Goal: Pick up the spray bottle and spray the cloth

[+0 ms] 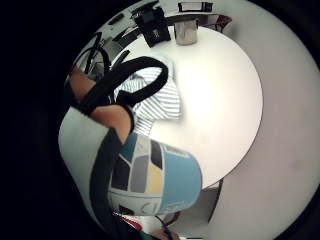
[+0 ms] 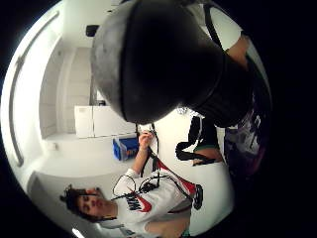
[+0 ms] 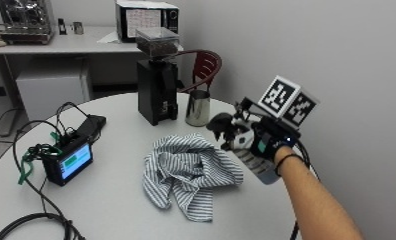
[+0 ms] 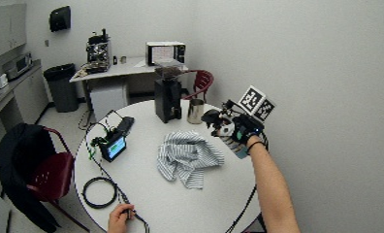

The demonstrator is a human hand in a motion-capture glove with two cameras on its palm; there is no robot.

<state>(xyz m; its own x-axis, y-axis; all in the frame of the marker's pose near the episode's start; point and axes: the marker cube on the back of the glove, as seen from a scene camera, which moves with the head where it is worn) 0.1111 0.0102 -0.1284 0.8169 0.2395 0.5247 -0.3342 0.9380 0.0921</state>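
My right hand (image 3: 261, 142) grips the spray bottle (image 3: 241, 145) above the table (image 3: 118, 200). The striped cloth (image 3: 188, 172) lies at nine o'clock; I should aim the nozzle (image 3: 219, 124) down before squeezing.

A black glove with black straps covers the right hand (image 3: 254, 137); the forearm is unsleeved.

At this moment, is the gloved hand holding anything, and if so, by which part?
Yes. The gloved right hand holds the spray bottle around its upper body and neck, lifted off the table, with the black spray head pointing toward the striped cloth.
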